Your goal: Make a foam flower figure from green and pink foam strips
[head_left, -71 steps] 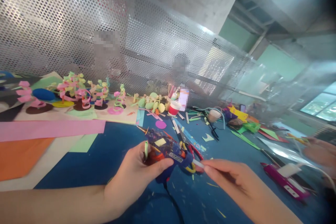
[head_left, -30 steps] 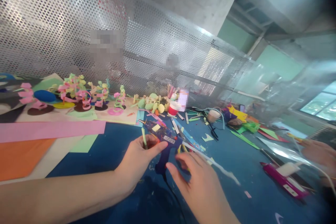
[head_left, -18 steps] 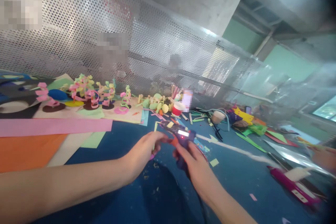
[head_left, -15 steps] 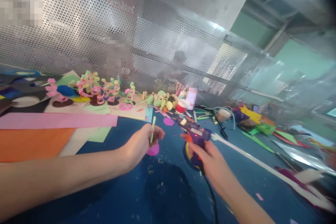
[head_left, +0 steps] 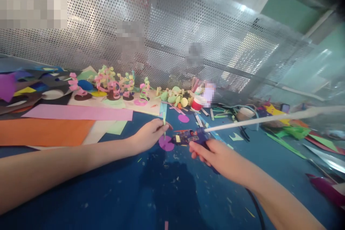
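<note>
My left hand (head_left: 152, 133) pinches a thin pale green stick (head_left: 164, 119), held upright above a purple disc (head_left: 167, 144) on the blue table. Whether the stick's lower end touches the disc, I cannot tell. In my right hand (head_left: 212, 154) is a dark blue glue gun (head_left: 198, 136), its nozzle pointing left at the disc's right edge. A long white glue stick (head_left: 248, 120) sticks out of the gun's back toward the right. The gun's black cord (head_left: 254, 205) runs down past my forearm.
Several small paper sculptures (head_left: 113, 86) stand at the back left, behind pink (head_left: 81, 112) and orange sheets (head_left: 45, 131). A red and white cup (head_left: 198, 103) and a second purple disc (head_left: 183, 118) lie beyond my hands. Green scraps (head_left: 293, 127) are heaped at right.
The glue gun has turned level, its nozzle coming left and down to the purple disc, and its glue stick has swung up. My left hand has lowered the green stick toward the disc.
</note>
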`<action>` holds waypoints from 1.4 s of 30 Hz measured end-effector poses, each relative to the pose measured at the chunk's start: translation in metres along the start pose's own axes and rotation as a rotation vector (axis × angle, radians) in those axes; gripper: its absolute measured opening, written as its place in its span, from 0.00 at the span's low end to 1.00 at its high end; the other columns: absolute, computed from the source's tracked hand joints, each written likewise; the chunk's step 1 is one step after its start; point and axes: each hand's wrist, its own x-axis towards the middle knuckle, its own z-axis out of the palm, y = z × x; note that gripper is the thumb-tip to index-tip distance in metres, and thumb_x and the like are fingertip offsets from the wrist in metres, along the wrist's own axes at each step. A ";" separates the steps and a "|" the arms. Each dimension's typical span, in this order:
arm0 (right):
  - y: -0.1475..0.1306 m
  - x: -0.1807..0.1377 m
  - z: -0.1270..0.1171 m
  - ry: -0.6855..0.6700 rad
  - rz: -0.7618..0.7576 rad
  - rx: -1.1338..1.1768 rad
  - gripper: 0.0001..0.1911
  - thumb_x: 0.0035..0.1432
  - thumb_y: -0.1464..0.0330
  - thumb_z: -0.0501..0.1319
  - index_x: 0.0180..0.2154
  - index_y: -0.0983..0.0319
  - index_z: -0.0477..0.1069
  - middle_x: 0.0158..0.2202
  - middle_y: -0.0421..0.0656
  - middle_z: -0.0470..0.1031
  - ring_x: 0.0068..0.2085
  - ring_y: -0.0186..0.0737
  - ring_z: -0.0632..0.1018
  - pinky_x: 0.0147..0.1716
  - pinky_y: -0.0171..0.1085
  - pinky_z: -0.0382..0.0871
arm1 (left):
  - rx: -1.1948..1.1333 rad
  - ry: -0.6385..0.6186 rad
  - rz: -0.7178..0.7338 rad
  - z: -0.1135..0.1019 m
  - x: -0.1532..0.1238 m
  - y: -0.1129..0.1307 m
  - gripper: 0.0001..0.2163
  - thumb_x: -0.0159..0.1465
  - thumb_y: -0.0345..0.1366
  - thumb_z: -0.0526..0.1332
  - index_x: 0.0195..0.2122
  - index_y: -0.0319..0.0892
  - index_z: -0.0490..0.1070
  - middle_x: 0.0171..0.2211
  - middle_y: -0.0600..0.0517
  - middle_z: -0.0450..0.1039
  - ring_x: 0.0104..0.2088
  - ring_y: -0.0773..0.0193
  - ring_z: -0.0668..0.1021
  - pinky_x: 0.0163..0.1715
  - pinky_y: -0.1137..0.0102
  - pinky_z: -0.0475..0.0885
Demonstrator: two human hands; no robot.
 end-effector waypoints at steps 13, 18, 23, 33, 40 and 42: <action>-0.004 0.019 -0.003 -0.113 0.010 -0.068 0.28 0.55 0.46 0.44 0.29 0.62 0.66 0.27 0.41 0.73 0.20 0.30 0.72 0.21 0.31 0.64 | 0.182 0.000 0.077 0.002 0.002 -0.014 0.16 0.64 0.42 0.47 0.28 0.40 0.69 0.30 0.51 0.69 0.32 0.64 0.71 0.33 0.71 0.64; -0.008 0.020 -0.003 -0.087 -0.009 -0.115 0.28 0.55 0.45 0.44 0.28 0.61 0.66 0.28 0.42 0.74 0.20 0.31 0.73 0.19 0.31 0.63 | 0.113 -0.014 0.067 0.001 0.001 -0.013 0.14 0.63 0.39 0.48 0.29 0.41 0.70 0.30 0.51 0.70 0.32 0.64 0.72 0.34 0.71 0.65; -0.009 0.018 -0.003 -0.065 -0.001 -0.109 0.27 0.54 0.45 0.45 0.25 0.61 0.64 0.24 0.41 0.72 0.18 0.32 0.72 0.15 0.31 0.59 | 0.103 0.004 0.044 0.001 -0.001 -0.012 0.13 0.63 0.39 0.48 0.31 0.41 0.69 0.30 0.51 0.71 0.32 0.64 0.72 0.33 0.71 0.64; -0.012 0.018 -0.004 -0.069 0.004 -0.085 0.27 0.53 0.45 0.46 0.25 0.61 0.64 0.25 0.41 0.72 0.18 0.31 0.71 0.16 0.31 0.60 | 0.104 0.033 0.011 -0.002 -0.002 -0.009 0.14 0.63 0.42 0.47 0.31 0.42 0.67 0.29 0.52 0.69 0.31 0.64 0.71 0.31 0.71 0.63; -0.013 0.014 -0.004 -0.058 0.005 -0.106 0.26 0.55 0.46 0.46 0.25 0.61 0.63 0.23 0.40 0.71 0.17 0.31 0.70 0.17 0.32 0.60 | 0.057 0.063 -0.028 -0.002 -0.003 -0.005 0.11 0.62 0.42 0.49 0.33 0.43 0.65 0.28 0.54 0.70 0.29 0.65 0.71 0.29 0.72 0.63; -0.012 0.014 -0.003 -0.039 0.001 -0.104 0.26 0.55 0.46 0.46 0.25 0.61 0.63 0.22 0.40 0.70 0.17 0.31 0.70 0.17 0.32 0.60 | 0.054 0.059 -0.017 -0.002 -0.003 -0.005 0.11 0.62 0.42 0.49 0.32 0.43 0.65 0.27 0.54 0.69 0.28 0.65 0.71 0.29 0.72 0.63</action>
